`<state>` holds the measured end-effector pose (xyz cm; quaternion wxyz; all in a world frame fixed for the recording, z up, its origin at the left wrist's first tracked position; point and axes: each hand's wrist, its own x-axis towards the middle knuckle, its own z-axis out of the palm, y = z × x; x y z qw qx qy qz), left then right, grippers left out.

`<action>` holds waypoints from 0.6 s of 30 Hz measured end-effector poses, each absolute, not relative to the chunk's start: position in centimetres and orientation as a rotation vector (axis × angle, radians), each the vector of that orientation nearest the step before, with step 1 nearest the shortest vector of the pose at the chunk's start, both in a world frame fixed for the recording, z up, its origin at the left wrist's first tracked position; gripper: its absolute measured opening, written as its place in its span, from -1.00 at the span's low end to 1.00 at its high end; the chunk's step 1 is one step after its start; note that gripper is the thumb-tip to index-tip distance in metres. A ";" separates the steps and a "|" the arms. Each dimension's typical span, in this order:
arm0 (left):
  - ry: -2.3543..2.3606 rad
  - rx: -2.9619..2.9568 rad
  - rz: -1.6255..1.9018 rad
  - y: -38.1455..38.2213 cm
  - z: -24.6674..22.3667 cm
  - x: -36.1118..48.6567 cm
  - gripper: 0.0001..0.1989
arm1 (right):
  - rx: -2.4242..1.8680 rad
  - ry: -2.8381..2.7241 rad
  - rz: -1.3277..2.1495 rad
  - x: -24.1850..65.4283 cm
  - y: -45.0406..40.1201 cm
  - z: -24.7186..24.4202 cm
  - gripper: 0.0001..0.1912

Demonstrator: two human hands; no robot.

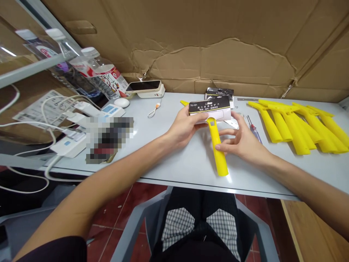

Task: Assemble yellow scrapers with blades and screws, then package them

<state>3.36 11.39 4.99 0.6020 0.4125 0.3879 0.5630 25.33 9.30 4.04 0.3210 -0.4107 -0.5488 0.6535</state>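
Observation:
A yellow scraper (218, 149) hangs over the white table, its hollow handle pointing toward me. Across its head lies a black-and-white printed header card (209, 105). My left hand (181, 127) is closed on the card and the scraper's head, thumb on top. My right hand (240, 140) is at the handle's right side, thumb resting on it and fingers curled behind; its index finger reaches to the card's right edge. A yellow tip (184, 103) shows past my left hand; I cannot tell whether it belongs to this scraper. More black cards (220, 91) lie behind.
Several yellow scrapers (300, 125) lie in a row at right. A screwdriver (254, 130) lies beside my right hand. At left are power strips (68, 143) with cables, a pixelated object (109, 140), a mouse (121, 103), a phone (144, 86) and bottles (109, 76). Cardboard (218, 62) stands behind.

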 end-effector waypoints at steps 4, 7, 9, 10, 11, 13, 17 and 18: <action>0.987 1.060 1.274 12.1 4.3 2.8 -0.54 | -1.050 -1.473 1.598 25.3 9.2 4.4 0.47; 0.974 1.212 1.202 12.2 3.8 2.7 -0.50 | -1.032 -1.431 1.446 25.6 9.9 4.6 0.08; 0.956 1.341 1.092 12.1 3.7 2.6 -0.50 | -1.055 -1.436 1.304 26.1 10.7 4.7 -0.29; 0.959 1.409 1.028 12.0 3.7 2.6 -0.51 | -1.079 -1.462 1.234 26.4 11.1 4.8 -0.45; 0.969 1.478 0.973 12.0 3.8 2.6 -0.52 | -1.107 -1.499 1.173 26.6 11.4 4.9 -0.59; 0.999 1.618 0.898 12.0 4.2 2.3 -0.55 | -1.159 -1.578 1.107 27.1 12.0 5.1 -0.74; 1.025 1.757 0.698 12.4 5.2 1.3 -0.69 | -1.237 -1.698 1.011 27.5 12.3 5.4 -0.80; 1.020 1.758 0.636 12.6 5.4 1.0 -0.71 | -1.249 -1.735 0.962 27.5 12.3 5.4 -0.80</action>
